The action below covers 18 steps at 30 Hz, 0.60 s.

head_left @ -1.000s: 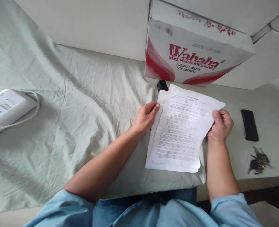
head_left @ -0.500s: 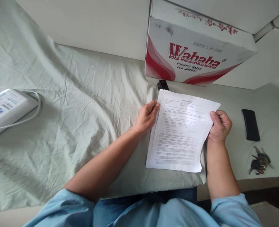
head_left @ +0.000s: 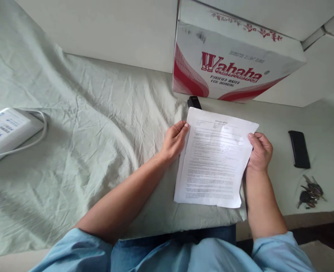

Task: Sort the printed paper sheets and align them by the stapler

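Both hands pinch the printed sheets (head_left: 213, 158): left hand (head_left: 174, 140) grips the left edge, right hand (head_left: 259, 151) the right edge, above the cloth-covered surface (head_left: 84, 124).

— What stands at the far side?
— A white and red cardboard box (head_left: 234, 64) printed "Wahaha", a small black stapler (head_left: 194, 102) just before it.
— And right?
— A flat black phone (head_left: 299, 149), metal keys (head_left: 310, 190) nearer. Left, a white device (head_left: 5, 130) with cable, on wrinkled pale green cloth (head_left: 84, 124).
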Each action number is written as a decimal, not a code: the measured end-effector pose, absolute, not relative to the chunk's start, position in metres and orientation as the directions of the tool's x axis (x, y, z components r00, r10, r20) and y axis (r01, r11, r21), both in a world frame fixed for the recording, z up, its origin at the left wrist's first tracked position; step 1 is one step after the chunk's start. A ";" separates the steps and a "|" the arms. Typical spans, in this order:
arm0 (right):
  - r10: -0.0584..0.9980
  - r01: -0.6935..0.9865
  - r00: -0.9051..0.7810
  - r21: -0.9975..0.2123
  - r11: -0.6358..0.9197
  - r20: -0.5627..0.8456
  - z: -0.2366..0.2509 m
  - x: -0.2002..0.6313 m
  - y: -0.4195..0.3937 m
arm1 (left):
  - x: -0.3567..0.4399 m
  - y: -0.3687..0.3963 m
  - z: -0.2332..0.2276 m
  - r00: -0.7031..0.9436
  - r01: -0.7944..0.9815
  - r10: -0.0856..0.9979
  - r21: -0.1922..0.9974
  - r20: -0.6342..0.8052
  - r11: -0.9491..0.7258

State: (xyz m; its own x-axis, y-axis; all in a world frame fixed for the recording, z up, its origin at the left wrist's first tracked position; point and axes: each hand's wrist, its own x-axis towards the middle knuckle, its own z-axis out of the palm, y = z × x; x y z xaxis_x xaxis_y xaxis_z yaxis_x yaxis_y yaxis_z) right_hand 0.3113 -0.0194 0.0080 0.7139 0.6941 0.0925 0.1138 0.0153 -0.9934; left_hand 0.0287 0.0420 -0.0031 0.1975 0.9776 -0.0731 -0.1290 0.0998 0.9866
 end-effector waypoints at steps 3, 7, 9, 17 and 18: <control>0.695 0.096 0.717 -0.995 -0.019 0.056 0.007 0.311 -0.021 | 0.029 0.042 -0.003 0.199 -0.130 0.978 0.987 -0.067 0.094; 0.701 0.083 0.712 -0.996 -0.038 0.032 0.006 0.309 -0.021 | 0.030 0.043 -0.005 0.197 -0.109 0.979 0.991 -0.053 0.075; 0.705 0.076 0.709 -0.996 -0.041 0.025 0.005 0.308 -0.022 | 0.030 0.043 -0.006 0.194 -0.098 0.980 0.993 -0.049 0.069; 0.687 0.028 0.726 -0.999 -0.034 -0.003 0.004 0.304 -0.022 | 0.030 0.042 -0.005 0.209 -0.111 0.977 0.992 -0.038 0.063; 0.688 0.024 0.726 -0.999 -0.034 -0.006 0.005 0.303 -0.022 | 0.030 0.042 -0.006 0.209 -0.112 0.977 0.992 -0.039 0.064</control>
State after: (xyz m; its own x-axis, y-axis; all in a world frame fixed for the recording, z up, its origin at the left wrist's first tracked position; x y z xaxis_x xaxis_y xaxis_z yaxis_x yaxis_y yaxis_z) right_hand 0.3035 -0.0223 0.0047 0.7255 0.6882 -0.0057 0.0240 -0.0336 -0.9991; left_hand 0.0302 0.0417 -0.0059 0.2095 0.9770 -0.0394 -0.1118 0.0640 0.9917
